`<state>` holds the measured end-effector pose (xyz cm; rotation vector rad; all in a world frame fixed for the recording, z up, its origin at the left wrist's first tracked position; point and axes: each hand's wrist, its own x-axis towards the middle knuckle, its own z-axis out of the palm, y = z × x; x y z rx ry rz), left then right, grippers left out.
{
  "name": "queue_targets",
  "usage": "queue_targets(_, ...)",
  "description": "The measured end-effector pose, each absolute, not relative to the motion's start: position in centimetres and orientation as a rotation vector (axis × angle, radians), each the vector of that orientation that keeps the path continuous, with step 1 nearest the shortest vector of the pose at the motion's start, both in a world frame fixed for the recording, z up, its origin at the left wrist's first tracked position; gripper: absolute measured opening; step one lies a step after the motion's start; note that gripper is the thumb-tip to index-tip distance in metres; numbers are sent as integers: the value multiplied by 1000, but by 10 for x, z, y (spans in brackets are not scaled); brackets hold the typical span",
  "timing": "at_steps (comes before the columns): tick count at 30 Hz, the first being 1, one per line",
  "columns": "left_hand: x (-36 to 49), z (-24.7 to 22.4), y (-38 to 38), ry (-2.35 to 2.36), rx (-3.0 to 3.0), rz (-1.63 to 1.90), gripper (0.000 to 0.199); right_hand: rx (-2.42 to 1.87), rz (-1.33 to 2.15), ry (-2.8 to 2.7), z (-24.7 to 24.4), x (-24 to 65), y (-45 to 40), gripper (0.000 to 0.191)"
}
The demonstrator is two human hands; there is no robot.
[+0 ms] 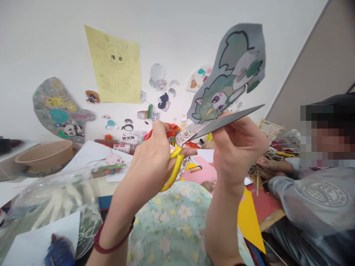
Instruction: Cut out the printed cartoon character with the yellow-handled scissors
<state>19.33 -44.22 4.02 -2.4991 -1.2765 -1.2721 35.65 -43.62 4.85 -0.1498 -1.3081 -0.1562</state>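
Note:
My left hand (151,155) is closed around the yellow handles of a pair of scissors (177,171). The blades point to the right and lie against the lower edge of a paper cutout (213,96), one blade in front of it. Printed on this grey-backed paper is a green and white cartoon creature with purple eyes and a dark outline. My right hand (238,144) pinches the paper from below, near the blades; some of its fingers are hidden behind the scissors. A dark red bracelet (104,242) circles my left wrist.
A yellow drawing (122,81) and several stickers hang on the wall. At the left are a tan bowl (47,155) and a clear plastic bag (55,203). Pink paper (201,171) and twine (209,184) lie ahead. A person in grey (318,199) sits at the right.

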Motion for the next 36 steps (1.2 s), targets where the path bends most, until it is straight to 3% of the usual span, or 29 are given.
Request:
queue_targets(3,192,40,-443,-1284,-2505,-1267,47,-162,-164,-1319,48,356,-437,24)
queue_targets(8,191,40,-442,-1285,-2498,-1254,46,-222,-204,-1313,47,357,-437,12)
queue_targets(15,189,37,-433,-1337,-2395,-1332,46,-257,-158,-1287,46,353,-431,15)
queue_targets(21,181,34,-425,-1397,-2474,-1347,51,-403,-129,-1284,43,345,-423,4)
queue_targets(29,167,33,-413,-1398,-2563,-1319,51,-517,13,-1189,37,336,-412,19)
queue_targets(36,147,35,-408,-1432,-2680,-1292,46,-433,129,-998,35,330,-405,16)
